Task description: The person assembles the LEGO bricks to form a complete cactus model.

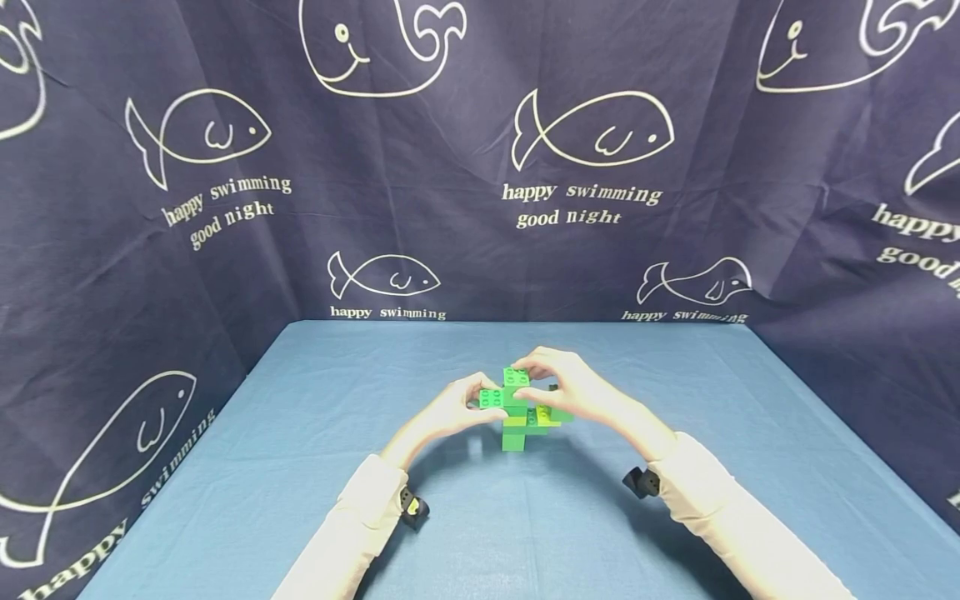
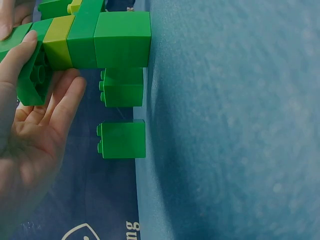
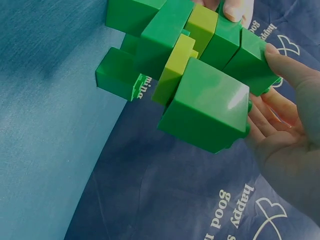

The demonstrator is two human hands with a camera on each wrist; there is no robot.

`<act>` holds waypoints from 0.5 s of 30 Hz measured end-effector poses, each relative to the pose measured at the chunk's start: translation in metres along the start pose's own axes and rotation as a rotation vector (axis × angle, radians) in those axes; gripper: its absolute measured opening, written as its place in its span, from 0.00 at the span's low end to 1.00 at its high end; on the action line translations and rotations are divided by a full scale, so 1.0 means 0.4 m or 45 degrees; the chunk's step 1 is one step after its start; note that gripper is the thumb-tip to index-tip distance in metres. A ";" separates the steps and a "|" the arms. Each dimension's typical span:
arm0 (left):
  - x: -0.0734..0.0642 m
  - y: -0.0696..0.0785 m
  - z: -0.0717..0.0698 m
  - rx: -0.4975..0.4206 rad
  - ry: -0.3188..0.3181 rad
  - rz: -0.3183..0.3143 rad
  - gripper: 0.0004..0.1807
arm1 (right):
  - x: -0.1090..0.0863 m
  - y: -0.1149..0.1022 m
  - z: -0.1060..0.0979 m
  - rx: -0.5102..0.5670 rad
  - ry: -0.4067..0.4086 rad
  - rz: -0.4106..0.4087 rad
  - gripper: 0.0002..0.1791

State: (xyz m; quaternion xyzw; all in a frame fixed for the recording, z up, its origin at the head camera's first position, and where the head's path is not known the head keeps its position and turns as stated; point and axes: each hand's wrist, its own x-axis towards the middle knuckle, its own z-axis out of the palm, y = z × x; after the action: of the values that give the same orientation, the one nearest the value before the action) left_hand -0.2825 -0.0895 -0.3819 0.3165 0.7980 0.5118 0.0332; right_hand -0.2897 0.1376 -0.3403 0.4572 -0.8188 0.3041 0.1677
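Observation:
A build of green and yellow-green toy building bricks (image 1: 513,440) stands upright on the blue cloth. At its left side my left hand (image 1: 453,408) pinches a studded green brick (image 1: 491,398) that juts out near the top; the thumb (image 2: 25,47) lies along it. My right hand (image 1: 573,383) grips the topmost green brick (image 1: 516,377) between thumb and fingers. Toward the right, a low arm of the build carries a yellow-green brick (image 1: 545,412) and a large green block (image 3: 210,105), partly hidden by the right hand in the head view.
Two green bricks, one nearer (image 2: 122,90) and one farther (image 2: 122,140), stand on the blue cloth (image 1: 360,367) past the build in the left wrist view. A dark curtain (image 1: 480,225) printed with fish hangs around the back and sides.

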 end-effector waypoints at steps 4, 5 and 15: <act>-0.002 0.003 0.001 0.001 -0.001 -0.005 0.13 | -0.001 -0.002 -0.001 -0.001 0.002 -0.007 0.19; -0.002 0.005 0.001 0.002 0.000 -0.006 0.13 | 0.000 -0.003 -0.001 -0.005 0.001 -0.009 0.19; 0.000 0.004 -0.001 0.005 0.003 -0.014 0.14 | 0.011 -0.017 -0.007 -0.019 -0.052 -0.020 0.18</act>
State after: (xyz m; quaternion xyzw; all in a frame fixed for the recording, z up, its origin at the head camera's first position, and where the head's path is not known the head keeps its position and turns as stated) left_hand -0.2818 -0.0893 -0.3802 0.3117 0.8008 0.5104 0.0343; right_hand -0.2860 0.1338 -0.3334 0.4685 -0.8206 0.2873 0.1569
